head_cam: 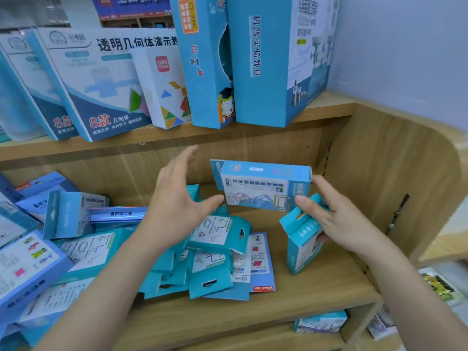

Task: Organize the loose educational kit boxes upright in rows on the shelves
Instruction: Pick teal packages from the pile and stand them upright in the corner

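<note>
A light-blue kit box (263, 186) hangs lengthwise in the air above the middle shelf (316, 295). My right hand (339, 219) pinches its right end between thumb and forefinger. That hand's lower fingers lie against the hang tab of a teal box (301, 249) standing upright at the shelf's right. My left hand (177, 198) is spread with straight fingers just left of the held box, thumb tip at its lower left corner. Several teal boxes (212, 249) lie flat in a loose heap under both hands.
Large blue and white boxes (263, 59) stand upright on the upper shelf. More boxes (30, 262) are piled at the left of the middle shelf. A wooden side panel (379, 186) closes the right end. One box (320, 323) lies on the lower shelf.
</note>
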{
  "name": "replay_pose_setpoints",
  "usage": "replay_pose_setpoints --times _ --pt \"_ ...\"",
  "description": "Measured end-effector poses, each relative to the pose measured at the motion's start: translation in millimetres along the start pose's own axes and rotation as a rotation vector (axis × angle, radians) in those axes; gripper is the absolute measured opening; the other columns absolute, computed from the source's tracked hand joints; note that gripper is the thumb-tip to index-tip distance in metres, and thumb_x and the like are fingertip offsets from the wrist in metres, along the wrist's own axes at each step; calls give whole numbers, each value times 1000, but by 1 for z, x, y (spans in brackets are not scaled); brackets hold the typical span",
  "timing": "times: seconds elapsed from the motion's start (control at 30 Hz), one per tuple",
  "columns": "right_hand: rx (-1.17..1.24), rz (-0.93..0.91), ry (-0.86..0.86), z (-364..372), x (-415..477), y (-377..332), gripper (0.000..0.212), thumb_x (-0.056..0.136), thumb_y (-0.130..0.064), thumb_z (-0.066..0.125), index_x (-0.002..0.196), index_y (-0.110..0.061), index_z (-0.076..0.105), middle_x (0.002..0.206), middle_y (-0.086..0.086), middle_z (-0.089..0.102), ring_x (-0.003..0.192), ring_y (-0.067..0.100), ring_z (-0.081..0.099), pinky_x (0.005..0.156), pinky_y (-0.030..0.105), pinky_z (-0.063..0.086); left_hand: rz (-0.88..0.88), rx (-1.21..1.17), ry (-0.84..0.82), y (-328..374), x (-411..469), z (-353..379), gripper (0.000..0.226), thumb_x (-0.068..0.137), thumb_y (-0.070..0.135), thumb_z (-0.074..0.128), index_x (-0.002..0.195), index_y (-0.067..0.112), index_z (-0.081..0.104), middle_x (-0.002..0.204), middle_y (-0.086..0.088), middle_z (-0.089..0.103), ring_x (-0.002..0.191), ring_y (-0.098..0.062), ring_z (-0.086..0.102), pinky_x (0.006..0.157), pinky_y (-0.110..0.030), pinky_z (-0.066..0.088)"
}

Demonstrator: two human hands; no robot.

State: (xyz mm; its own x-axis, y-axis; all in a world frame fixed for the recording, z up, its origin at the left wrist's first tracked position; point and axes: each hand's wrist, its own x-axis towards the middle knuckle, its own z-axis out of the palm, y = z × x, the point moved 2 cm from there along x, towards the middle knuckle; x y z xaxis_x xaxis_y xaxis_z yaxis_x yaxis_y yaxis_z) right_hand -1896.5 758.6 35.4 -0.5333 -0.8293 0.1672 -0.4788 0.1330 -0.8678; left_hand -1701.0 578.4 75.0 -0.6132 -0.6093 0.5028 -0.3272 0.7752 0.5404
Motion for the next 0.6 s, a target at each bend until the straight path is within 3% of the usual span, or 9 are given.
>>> replay_pose_setpoints --times 0.07,0.13,0.2,0.23,0.3,0.37,0.47,0.53,0.6 --pt "86 6 -43 -7 0 0 35 81 -52 51 115 -48 47 91 1 67 77 18 69 59 47 59 -188 -150 -172 -7 3 6 101 67 38 82 144 38 17 141 8 41 130 -7 36 107 -30 34" --pt "139 -3 -77 -11 0 0 36 81 -49 52 117 -46 47 91 3 67 76 18 70 57 41 58 -319 -408 -281 -3 9 11 97 63 35 82 140 38 22 127 12 52 119 -4 48 92 -21 43" --pt "166 -4 -104 -12 1 -1 38 82 -46 51 119 -44 47 88 1 68 73 15 69 53 33 55 -375 -662 -346 4 12 15 76 67 21 80 131 31 40 109 12 68 100 -3 64 71 -13 50" --pt "177 0 -114 -13 2 -1 38 83 -45 50 120 -44 46 88 1 68 73 15 69 53 32 55 -373 -737 -361 8 14 18 62 70 12 77 124 25 49 103 6 72 92 -7 69 67 -15 53" --pt "197 24 -113 -13 3 2 36 85 -44 49 121 -44 47 88 1 69 75 18 70 54 39 57 -351 -768 -369 13 17 22 44 73 3 74 112 17 59 100 -1 74 89 -17 71 69 -25 58" --pt "208 69 -48 -13 6 9 32 87 -45 50 118 -40 50 88 2 70 72 18 70 52 40 57 -302 -658 -374 17 21 26 40 73 7 78 108 19 63 97 2 75 89 -16 71 74 -31 59" --pt "163 162 188 -19 12 19 26 87 -47 55 107 -30 58 82 0 67 60 9 67 48 32 55 -130 -134 -355 21 35 34 36 68 32 84 98 29 65 90 12 72 83 -7 68 75 -32 55" --pt "140 176 329 -25 15 22 25 88 -46 56 99 -23 60 79 -1 67 57 6 65 47 29 53 -5 191 -313 28 42 44 34 68 40 81 94 27 64 89 10 69 84 -12 64 74 -32 50" --pt "167 163 432 -31 18 22 24 90 -44 55 92 -20 59 80 -1 68 58 5 66 47 27 53 84 347 -292 30 49 58 35 71 41 78 97 24 63 96 4 70 91 -20 63 75 -33 49"
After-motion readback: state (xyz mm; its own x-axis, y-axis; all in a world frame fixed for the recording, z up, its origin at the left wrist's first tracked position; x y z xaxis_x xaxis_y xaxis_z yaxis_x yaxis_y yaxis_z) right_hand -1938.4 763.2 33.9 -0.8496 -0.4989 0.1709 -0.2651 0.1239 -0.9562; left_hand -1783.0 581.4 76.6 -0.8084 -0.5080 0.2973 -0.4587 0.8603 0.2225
